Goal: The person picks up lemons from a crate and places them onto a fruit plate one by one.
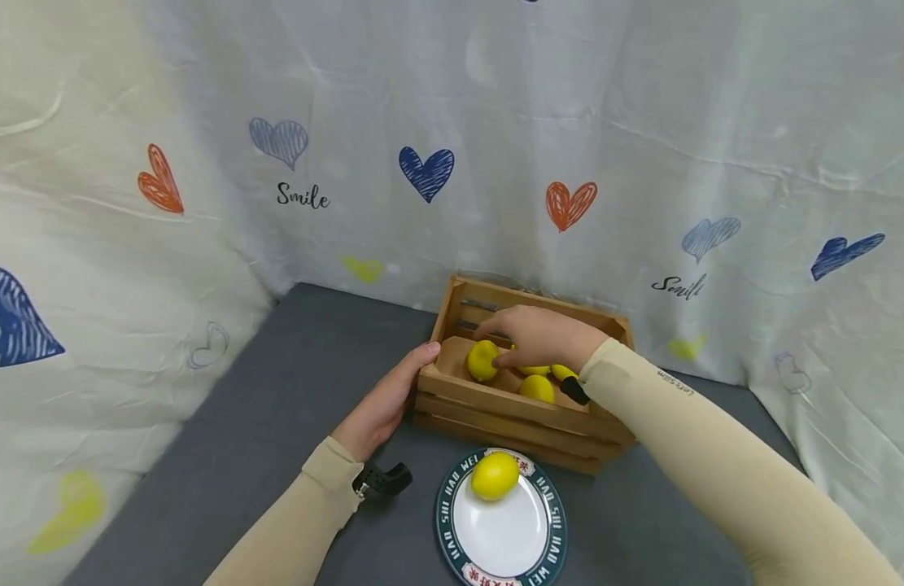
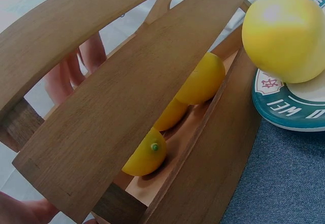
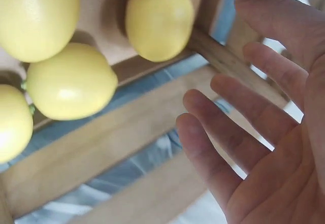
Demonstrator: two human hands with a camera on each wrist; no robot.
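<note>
My left hand (image 1: 387,404) holds the left end of a slatted wooden crate (image 1: 495,407), with the thumb at its top corner; the other fingers are mostly hidden. Inside the crate are several yellow lemons, among them a lemon (image 1: 482,360) at the left and a lemon (image 1: 537,389) near the front wall. Over the crate reaches my right hand (image 1: 541,334), its fingers spread and loosely bent beside the left lemon. In the right wrist view, a gap separates that hand (image 3: 269,127) from the nearest lemon (image 3: 159,21), and nothing is in its grasp.
In front of the crate, a white plate (image 1: 499,533) with a dark green lettered rim bears one lemon (image 1: 495,476). Both stand on a dark grey table (image 1: 334,342). Behind and to the sides hangs a white curtain (image 1: 495,106) printed with hearts.
</note>
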